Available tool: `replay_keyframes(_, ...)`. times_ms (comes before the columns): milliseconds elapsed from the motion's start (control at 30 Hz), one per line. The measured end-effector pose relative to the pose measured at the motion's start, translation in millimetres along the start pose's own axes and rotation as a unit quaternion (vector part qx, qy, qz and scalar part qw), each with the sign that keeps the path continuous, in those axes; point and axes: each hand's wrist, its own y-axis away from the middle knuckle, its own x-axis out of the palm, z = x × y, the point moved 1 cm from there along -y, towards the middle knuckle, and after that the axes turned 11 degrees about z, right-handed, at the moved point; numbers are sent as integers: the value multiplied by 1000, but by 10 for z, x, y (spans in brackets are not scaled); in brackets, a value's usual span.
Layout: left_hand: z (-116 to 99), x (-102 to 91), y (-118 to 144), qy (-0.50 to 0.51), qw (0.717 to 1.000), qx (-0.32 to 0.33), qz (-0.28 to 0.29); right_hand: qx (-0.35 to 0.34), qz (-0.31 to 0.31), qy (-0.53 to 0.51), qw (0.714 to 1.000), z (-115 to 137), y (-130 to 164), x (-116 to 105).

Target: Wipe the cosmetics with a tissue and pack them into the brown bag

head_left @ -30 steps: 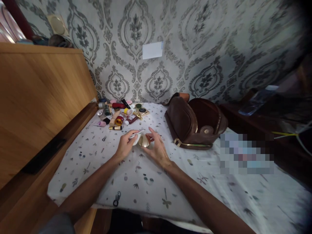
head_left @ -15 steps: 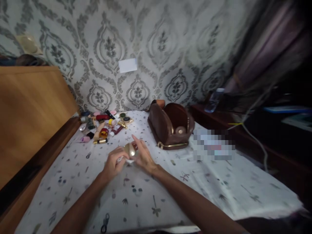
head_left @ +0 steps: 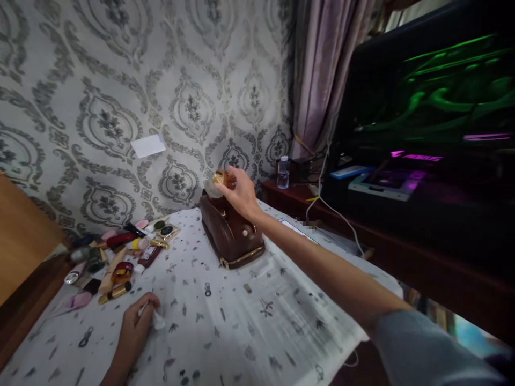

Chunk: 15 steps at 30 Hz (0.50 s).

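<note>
My right hand (head_left: 240, 188) is closed around a small rounded gold-and-clear bottle (head_left: 218, 178), held just above the back of a brown bag (head_left: 225, 236). Its exact kind is hard to make out. The bag stands upright on the patterned cloth, with gold zip trim along its base; my hand and wrist partly cover its top. Lower left, my left hand (head_left: 139, 321) rests on the cloth, its fingers pinching a crumpled white tissue (head_left: 158, 320).
A pile of cosmetics (head_left: 120, 252) lies at the left beside a wooden board (head_left: 24, 230). A water bottle (head_left: 283, 172) stands on the dark red ledge behind the bag. A white cable (head_left: 341, 220) hangs before a dark computer case (head_left: 422, 134) lit green and pink.
My right hand has carried the bottle away from my left hand, up and over the bag. My left hand stays low with the tissue. The view has turned right.
</note>
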Motion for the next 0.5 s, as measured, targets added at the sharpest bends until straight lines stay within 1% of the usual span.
replay_keyframes(33,7,4,-11,3,1000,-10,2,11,51,60,997,-60,-77,-3)
replay_keyframes(67,18,9,-20,7,1000,-17,4,29,109,115,987,-112,-123,23)
replay_keyframes(133,43,18,-32,12,1000,-25,10,69,213,189,956,-199,-145,133)
replay_keyframes(167,56,21,-35,13,999,-26,14,90,248,208,942,-238,-134,204)
replay_keyframes(267,73,21,-28,17,999,-19,26,158,300,214,916,-371,-96,424)
replay_keyframes(367,44,14,-18,22,999,-20,37,232,351,210,883,-546,-106,600)
replay_keyframes(433,4,9,-20,21,999,-24,44,265,379,206,863,-667,-128,686)
replay_keyframes(500,-39,3,-30,19,998,-25,50,283,396,204,850,-777,-144,751)
